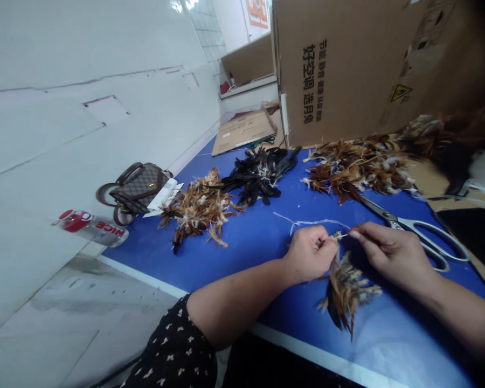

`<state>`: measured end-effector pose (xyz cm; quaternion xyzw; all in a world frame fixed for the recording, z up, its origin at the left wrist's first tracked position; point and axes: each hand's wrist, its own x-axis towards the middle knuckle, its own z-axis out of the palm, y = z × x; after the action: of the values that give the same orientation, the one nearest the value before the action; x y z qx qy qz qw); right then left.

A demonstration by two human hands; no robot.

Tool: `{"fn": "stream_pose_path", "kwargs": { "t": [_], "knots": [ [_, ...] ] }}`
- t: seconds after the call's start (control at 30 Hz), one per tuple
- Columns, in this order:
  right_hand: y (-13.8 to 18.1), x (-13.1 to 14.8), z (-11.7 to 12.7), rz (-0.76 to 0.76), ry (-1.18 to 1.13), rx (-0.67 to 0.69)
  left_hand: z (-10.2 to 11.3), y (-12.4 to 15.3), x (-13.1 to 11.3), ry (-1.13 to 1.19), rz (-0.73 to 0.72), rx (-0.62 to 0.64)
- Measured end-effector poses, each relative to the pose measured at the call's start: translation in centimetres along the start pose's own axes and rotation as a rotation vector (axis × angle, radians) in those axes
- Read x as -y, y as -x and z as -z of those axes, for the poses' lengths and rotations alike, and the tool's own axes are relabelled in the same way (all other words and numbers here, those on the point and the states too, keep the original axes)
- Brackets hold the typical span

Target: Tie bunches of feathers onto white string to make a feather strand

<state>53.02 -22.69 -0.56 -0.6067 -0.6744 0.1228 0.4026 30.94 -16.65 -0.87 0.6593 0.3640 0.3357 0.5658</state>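
My left hand (pixel 310 253) is closed around the quill end of a small bundle of brown and tan feathers (pixel 345 293), which hangs down over the blue table (pixel 258 248). Just to the right, my right hand (pixel 390 253) pinches a thin white thread (pixel 319 222) at the bundle's tip. The thread loops away across the table behind my left hand. Both hands nearly touch at the bundle's top.
Large scissors (pixel 418 233) lie right of my right hand. Piles of brown feathers (pixel 198 210), black feathers (pixel 261 173) and more brown feathers (pixel 355 167) lie behind. A big cardboard box (pixel 359 64) stands at the back. A handbag (pixel 135 188) and bottle (pixel 92 227) sit left.
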Motion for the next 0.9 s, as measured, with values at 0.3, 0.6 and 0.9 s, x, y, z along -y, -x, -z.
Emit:
{"fn": "stream_pose_path", "kwargs": {
  "t": [0.3,0.6,0.9],
  "knots": [
    [-0.4,0.6,1.3,-0.049,-0.178,0.030,1.4,-2.2,-0.6,0.395,0.071,-0.096],
    [-0.4,1.2,1.3,-0.033,-0.264,0.118,1.1,-1.6,-0.4,0.517,0.248,0.350],
    [0.3,1.1,0.7,-0.065,-0.289,0.146,0.8,-1.6,-1.0,0.494,0.238,0.237]
  ]
}}
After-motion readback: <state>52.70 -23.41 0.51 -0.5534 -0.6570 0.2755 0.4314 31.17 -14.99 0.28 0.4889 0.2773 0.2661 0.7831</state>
